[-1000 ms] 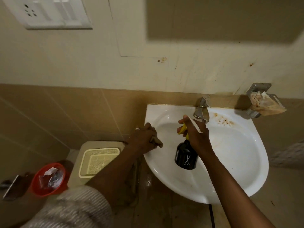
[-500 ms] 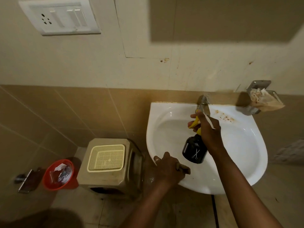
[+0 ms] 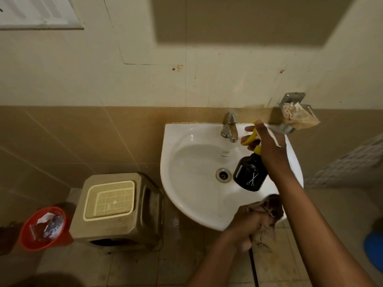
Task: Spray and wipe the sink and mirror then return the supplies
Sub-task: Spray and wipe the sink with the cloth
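While right hand (image 3: 269, 146) grips spray bottle (image 3: 249, 175) over sink (image 3: 186, 183), left hand (image 3: 246, 222) clutches cloth (image 3: 267, 216) at front rim; wiping underway, basin probably next.

The upper wall (image 3: 145, 59) is cream plaster, scuffed and stained, with a white switch plate (image 3: 39, 13) at eleven o'clock. Below it runs a band of tan tiles (image 3: 83, 137). A beige plastic stool (image 3: 118, 208) with a latticed top stands on the tiled floor (image 3: 134, 270) at eight o'clock, an orange bin (image 3: 41, 228) of rubbish just beside it. The light is dim and yellowish.
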### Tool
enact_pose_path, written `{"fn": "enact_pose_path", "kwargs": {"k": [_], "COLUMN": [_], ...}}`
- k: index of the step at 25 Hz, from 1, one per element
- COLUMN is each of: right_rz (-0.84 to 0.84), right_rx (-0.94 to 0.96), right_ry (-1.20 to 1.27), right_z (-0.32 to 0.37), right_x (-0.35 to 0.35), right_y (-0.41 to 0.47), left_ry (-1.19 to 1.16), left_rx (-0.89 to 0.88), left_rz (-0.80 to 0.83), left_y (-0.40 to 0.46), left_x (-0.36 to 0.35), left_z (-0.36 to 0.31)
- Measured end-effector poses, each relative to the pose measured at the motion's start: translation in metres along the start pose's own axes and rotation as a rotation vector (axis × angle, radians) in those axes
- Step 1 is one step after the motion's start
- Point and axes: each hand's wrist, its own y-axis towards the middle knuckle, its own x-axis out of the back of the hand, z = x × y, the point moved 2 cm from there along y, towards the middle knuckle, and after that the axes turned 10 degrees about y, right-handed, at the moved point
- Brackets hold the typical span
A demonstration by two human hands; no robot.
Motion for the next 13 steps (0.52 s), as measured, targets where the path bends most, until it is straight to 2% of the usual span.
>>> {"fn": "enact_pose_path", "kwargs": {"k": [2,4,5,7,9,11,13], "right_rz": [-0.007,0.003,0.023,0.06,0.108,0.159,0.166], "right_rx": [0.034,0.053,0.053,0.042,-0.017,-0.116,-0.188], "right_ry": [0.066,0.137,0.16,0.136,0.036,-0.07,-0.132], "right_z": [0.019,0.034,0.037,0.03,0.005,-0.026,-0.05], "right_x": [0.003,0.004,0.002,-0.007,-0.024,-0.044,-0.059], "right_y": [0.004,0.006,0.005,0.003,0.0,-0.006,-0.013], "left_ry": [-0.255,-0.321,-0.303,-0.138,0.144,0.396,0.616], "left_rx": [-0.069,-0.143,-0.174,-0.265,-0.36,-0.438,-0.522], "left_rz": [0.047,-0.035,-0.142,-0.449,-0.752,-0.937,-1.037], "left_y": [-0.004,-0.009,-0.014,-0.025,-0.027,-0.012,0.013], "left_x": [0.025,0.068,0.096,0.151,0.192,0.226,0.254], "left_z": [-0.01,-0.025,-0.036,-0.061,-0.091,-0.119,-0.137]}}
